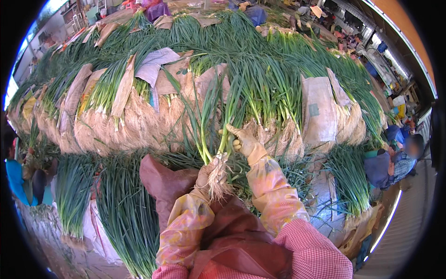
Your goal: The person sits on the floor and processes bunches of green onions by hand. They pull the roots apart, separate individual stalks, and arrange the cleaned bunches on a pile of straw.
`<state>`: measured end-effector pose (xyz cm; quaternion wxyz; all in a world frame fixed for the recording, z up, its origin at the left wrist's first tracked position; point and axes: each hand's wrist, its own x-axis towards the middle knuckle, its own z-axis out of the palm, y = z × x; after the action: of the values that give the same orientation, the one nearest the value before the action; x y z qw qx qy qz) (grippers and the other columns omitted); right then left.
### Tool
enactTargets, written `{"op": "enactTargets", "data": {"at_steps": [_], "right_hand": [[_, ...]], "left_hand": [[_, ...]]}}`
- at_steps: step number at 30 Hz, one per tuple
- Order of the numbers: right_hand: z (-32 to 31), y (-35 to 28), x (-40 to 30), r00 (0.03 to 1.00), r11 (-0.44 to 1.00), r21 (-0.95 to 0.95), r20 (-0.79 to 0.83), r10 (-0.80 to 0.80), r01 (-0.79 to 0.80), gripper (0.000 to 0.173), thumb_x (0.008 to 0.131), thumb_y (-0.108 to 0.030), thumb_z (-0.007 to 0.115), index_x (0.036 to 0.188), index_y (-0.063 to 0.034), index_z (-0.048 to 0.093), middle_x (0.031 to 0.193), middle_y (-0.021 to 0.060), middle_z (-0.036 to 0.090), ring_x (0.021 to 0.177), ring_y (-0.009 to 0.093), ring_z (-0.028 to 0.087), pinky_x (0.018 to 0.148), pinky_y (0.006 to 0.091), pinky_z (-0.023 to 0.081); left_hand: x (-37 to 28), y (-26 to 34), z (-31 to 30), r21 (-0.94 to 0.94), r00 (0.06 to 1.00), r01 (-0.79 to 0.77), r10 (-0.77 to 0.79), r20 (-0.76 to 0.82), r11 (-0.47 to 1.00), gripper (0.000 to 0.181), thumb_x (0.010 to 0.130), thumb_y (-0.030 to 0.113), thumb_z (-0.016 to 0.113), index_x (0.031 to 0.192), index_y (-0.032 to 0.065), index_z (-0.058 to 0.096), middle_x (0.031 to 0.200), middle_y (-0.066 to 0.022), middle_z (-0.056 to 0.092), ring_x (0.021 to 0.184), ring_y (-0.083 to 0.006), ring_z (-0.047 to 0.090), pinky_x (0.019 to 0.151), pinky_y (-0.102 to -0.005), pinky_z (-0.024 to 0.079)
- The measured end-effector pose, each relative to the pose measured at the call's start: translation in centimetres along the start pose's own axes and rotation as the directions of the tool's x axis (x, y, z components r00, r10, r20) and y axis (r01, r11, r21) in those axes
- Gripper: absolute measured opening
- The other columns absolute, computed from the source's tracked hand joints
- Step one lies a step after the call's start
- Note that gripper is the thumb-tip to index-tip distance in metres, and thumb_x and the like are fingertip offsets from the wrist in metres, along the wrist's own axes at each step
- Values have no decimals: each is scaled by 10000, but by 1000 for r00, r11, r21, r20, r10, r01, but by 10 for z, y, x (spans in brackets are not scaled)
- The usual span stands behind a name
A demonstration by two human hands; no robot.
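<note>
My left hand (206, 176), in a tan glove, is closed around the root end of a few green onions (205, 139); their pale roots hang over the fingers and the leaves point away from me. My right hand (245, 141), gloved too, is at the stalks just above the roots, its index finger and thumb around a stalk. Whether it grips firmly is hard to tell. Patterned sleeve covers wrap both forearms. Below the hands lies a dark red apron (240, 226) over my lap.
Ahead stands a long heap of green onions (271, 87), roots towards me, partly covered by sacks (320, 108). Sorted bundles lie at the left (129, 209) and right (352, 181). People sit at the far left (21, 181) and far right (397, 160).
</note>
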<state>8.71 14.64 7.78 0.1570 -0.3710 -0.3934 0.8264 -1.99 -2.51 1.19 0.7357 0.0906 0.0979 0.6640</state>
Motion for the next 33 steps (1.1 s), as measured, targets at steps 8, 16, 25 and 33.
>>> {"op": "enactTargets", "data": {"at_steps": [8, 16, 25, 33], "right_hand": [[47, 48, -86, 776, 814, -278, -259, -575, 510, 273, 955, -253, 557, 954, -7, 674, 601, 13, 578, 409, 73, 482, 363, 194, 351], [53, 26, -141, 613, 679, -275, -294, -733, 680, 296, 952, -279, 558, 857, -4, 610, 566, 50, 578, 377, 87, 502, 332, 195, 349], [-24, 24, 1, 869, 294, -919, -357, -344, -261, 423, 874, -415, 625, 906, 5, 660, 726, 79, 683, 618, 176, 646, 559, 301, 505], [-5, 2, 25, 914, 68, -962, -272, -300, -264, 670, 753, -608, 643, 1028, 3, 654, 1014, 261, 633, 997, 412, 591, 837, 426, 484]], "left_hand": [[2, -5, -2, 41, 962, -185, 189, -197, 982, 338, 971, 277, 501, 1172, 8, 528, 776, -19, 579, 556, -110, 547, 453, -224, 459], [7, -11, 10, -102, 897, -198, 139, -420, 975, 303, 970, 238, 486, 1170, 19, 551, 671, 2, 531, 458, -82, 445, 423, -231, 403], [9, -17, -1, 525, 874, -9, 261, -409, 851, 251, 865, 152, 656, 1070, 12, 621, 701, 25, 573, 515, -68, 488, 451, -214, 383], [10, -20, 6, 662, 913, -101, 334, -235, 742, 180, 805, 15, 688, 979, -16, 654, 757, 7, 614, 626, -54, 533, 532, -201, 422]]}}
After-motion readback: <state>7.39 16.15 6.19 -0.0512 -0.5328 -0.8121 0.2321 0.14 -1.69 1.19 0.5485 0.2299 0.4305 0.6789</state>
